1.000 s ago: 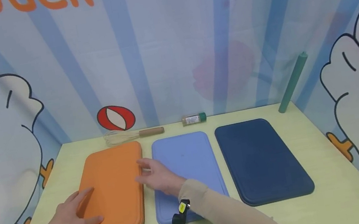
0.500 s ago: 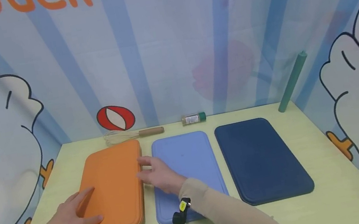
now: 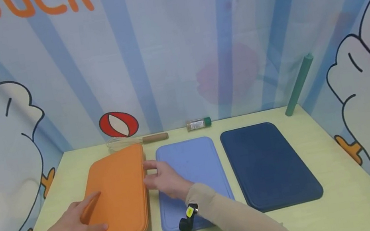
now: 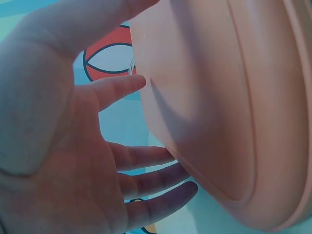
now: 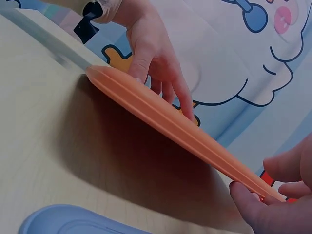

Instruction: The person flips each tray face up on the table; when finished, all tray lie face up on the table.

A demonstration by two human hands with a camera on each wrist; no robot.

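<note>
An orange cutting board leans with its right long edge raised off the table. In the head view, my right hand pinches that raised edge near its upper part. The right wrist view shows the thumb below the edge and the other fingers above. On the opposite side, my left hand touches the board with straight, spread fingers. In the left wrist view, the left fingertips meet the board's edge. A light blue board lies flat under my right forearm, and a navy board lies farther right.
At the table's back edge lie a whisk and a small green-capped spice jar. A green cylinder leans in the back right corner. Cartoon-printed cloth walls enclose the table.
The orange board's right edge has risen a little, and the board tilts more. My right hand has shifted slightly rightward with that edge. My left hand has hardly moved.
</note>
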